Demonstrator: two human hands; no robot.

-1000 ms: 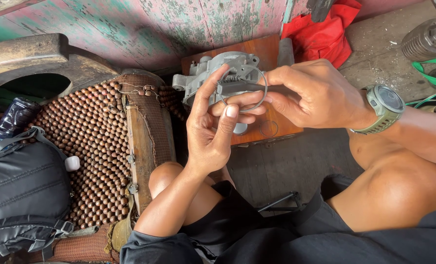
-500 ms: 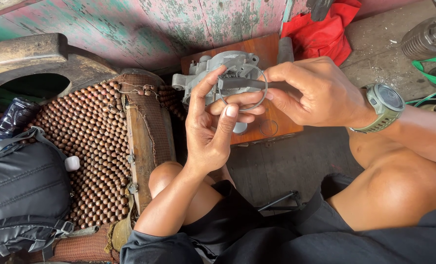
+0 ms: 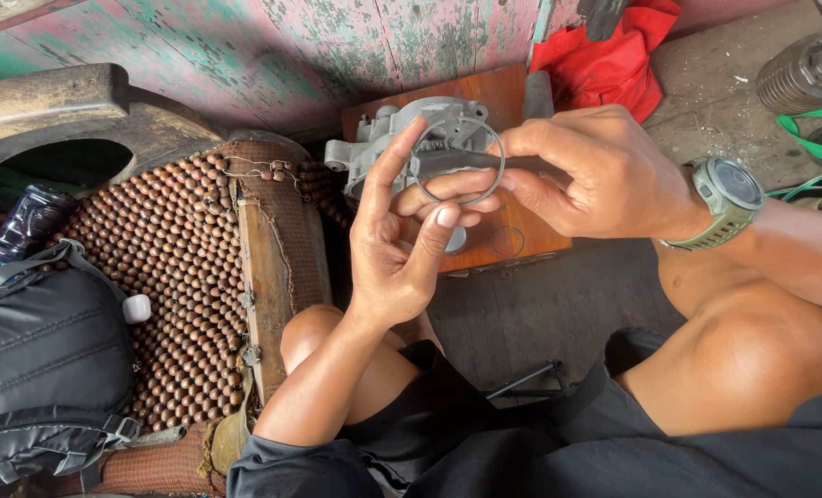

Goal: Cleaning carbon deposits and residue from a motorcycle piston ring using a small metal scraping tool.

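My left hand (image 3: 400, 242) is raised with its fingers pinching a thin metal ring (image 3: 457, 159). My right hand (image 3: 595, 171), with a green watch (image 3: 726, 198) on its wrist, grips a dark slender tool (image 3: 485, 164) whose tip lies across the ring. Just behind both hands a grey cast-metal housing (image 3: 394, 138) rests on a brown wooden board (image 3: 512, 240). A second small ring (image 3: 506, 243) lies on the board below my hands.
A wooden-bead seat mat (image 3: 176, 277) lies at left, with a black backpack (image 3: 42, 369) and a dark bottle (image 3: 19, 231) on it. A red cloth (image 3: 605, 69) sits behind. A ribbed metal cylinder (image 3: 808, 69) and green strap (image 3: 812, 138) are at right.
Both hands have shifted slightly and the ring has turned between my fingers, now showing as a fuller circle. The tool stays across it.
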